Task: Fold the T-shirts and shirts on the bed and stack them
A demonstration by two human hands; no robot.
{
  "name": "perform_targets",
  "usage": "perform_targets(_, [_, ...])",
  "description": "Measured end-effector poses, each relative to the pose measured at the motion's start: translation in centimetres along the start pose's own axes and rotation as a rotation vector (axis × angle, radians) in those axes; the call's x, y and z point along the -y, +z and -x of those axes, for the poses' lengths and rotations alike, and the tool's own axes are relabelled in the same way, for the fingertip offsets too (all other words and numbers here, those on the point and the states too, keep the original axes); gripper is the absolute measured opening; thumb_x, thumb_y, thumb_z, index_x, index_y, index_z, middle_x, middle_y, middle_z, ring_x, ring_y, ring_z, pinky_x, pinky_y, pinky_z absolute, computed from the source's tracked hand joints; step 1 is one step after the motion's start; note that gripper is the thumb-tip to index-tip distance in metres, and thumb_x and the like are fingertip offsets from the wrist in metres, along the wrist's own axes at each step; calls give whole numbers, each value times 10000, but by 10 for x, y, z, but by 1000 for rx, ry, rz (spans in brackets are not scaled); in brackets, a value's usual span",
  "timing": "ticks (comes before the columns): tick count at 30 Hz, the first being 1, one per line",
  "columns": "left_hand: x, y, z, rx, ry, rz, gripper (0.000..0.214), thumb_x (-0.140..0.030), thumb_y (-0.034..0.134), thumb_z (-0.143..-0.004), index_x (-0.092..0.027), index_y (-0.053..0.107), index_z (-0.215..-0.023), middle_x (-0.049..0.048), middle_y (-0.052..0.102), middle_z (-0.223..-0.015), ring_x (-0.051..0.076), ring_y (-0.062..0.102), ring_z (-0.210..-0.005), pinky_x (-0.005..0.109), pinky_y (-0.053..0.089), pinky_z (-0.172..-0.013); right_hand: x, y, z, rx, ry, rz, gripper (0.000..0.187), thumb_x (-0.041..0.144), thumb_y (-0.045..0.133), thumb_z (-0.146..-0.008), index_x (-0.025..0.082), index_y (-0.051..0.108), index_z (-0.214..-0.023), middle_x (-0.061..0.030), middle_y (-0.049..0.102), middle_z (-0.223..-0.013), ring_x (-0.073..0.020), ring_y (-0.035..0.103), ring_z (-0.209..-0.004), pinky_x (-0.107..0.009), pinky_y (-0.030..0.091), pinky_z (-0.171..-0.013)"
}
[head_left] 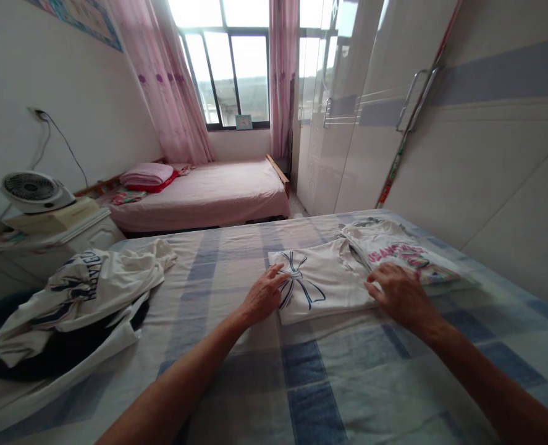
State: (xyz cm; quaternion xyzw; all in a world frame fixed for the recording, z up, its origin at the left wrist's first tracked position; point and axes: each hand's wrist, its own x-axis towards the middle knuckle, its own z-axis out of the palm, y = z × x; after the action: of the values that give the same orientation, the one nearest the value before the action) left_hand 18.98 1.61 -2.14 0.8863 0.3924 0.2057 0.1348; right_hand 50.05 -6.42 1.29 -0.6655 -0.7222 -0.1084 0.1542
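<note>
A white T-shirt [341, 272] with a dark blue bow print lies folded flat on the bed. My left hand [265, 295] rests on its left side by the bow, fingers stretched out and lying flat. At the shirt's right end is my right hand [402, 300], its fingers bent and a little apart, with nothing visible in them. Whether the right fingertips touch the cloth is hard to tell. Just beyond that hand sits a pile of folded white shirts [370, 238], the top one with pink lettering and a colourful print.
Loose white and black clothes [116, 281] lie heaped on the left of the blue-and-white checked bedsheet [227, 371]. A fan [35, 191] stands on a cabinet at the left. Behind are a pink-covered bed [227, 185] and, to the right, a tall wardrobe [370, 123].
</note>
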Motion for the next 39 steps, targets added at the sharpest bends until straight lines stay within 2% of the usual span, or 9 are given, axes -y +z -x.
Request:
perform_targets(4, [16, -18, -4, 43, 27, -86, 706, 48, 476, -659, -226, 544, -1306, 81, 340, -1512, 258, 252, -1413, 441, 275, -1142, 56, -4, 1, 158, -120, -383, 205, 273, 489, -856, 211, 647, -971, -75, 643, -1064, -211, 580, -1023, -355, 412, -918])
perform_targets(8, [15, -29, 2, 174, 182, -156, 682, -58, 602, -694, -303, 511, -1324, 57, 319, -1526, 276, 256, -1411, 458, 295, -1121, 109, 6, -2, 259, -216, -522, 324, 238, 535, -810, 218, 617, -1122, -73, 616, -1177, -210, 563, -1094, -341, 419, -947])
perform_targets(11, [10, -29, 4, 193, 275, -225, 586, -137, 632, -757, -323, 522, -1302, 53, 382, -1492, 271, 313, -1387, 441, 319, -1104, 124, 18, -7, 248, -222, -507, 445, 237, 569, -769, 210, 582, -1213, -90, 606, -1219, -241, 547, -1129, -377, 415, -971])
perform_targets(18, [13, -18, 1, 91, 346, -194, 293, -249, 549, -876, -284, 624, -1157, 41, 584, -1304, 222, 491, -1252, 373, 389, -1041, 127, 35, -8, 266, -172, -434, 646, 358, 604, -740, 124, 507, -1335, -172, 527, -1355, -300, 464, -1266, -451, 339, -1070])
perform_targets(24, [6, -7, -14, -61, 232, 10, 197, -197, 516, -878, -238, 699, -936, 20, 693, -1115, 186, 565, -1152, 320, 399, -1008, 136, 49, -4, 190, -132, -366, 855, 391, 690, -612, 166, 440, -1399, -183, 465, -1411, -356, 444, -1285, -504, 368, -1044])
perform_targets(26, [2, -3, -21, -122, 187, 48, 183, -182, 530, -857, -217, 697, -923, 29, 700, -1095, 192, 577, -1128, 328, 398, -1007, 139, 53, -7, 103, -105, -342, 812, 379, 676, -629, 182, 452, -1385, -181, 511, -1370, -355, 503, -1231, -505, 418, -995])
perform_targets(30, [-6, 3, -33, -181, 130, 99, 162, -170, 555, -823, -200, 688, -910, 48, 703, -1052, 190, 608, -1044, 320, 417, -967, 133, 53, -17, -70, -66, -344, 467, 332, 523, -796, 270, 544, -1259, -124, 678, -1134, -298, 660, -986, -433, 516, -817])
perform_targets(35, [-8, -1, -34, -181, 71, 131, 240, -214, 618, -766, -214, 647, -1004, 48, 691, -1024, 206, 610, -998, 324, 431, -926, 114, 38, -30, -15, 5, -371, 368, 232, 371, -830, 279, 602, -1113, -60, 732, -872, -267, 696, -783, -351, 511, -642])
perform_targets(39, [-3, -14, -36, -136, 97, 118, 372, -250, 674, -723, -225, 623, -1091, 42, 682, -1069, 212, 593, -1025, 318, 424, -928, 103, 7, -37, 8, -87, -542, 264, 310, 390, -848, 278, 629, -954, -25, 720, -807, -229, 677, -733, -318, 503, -655])
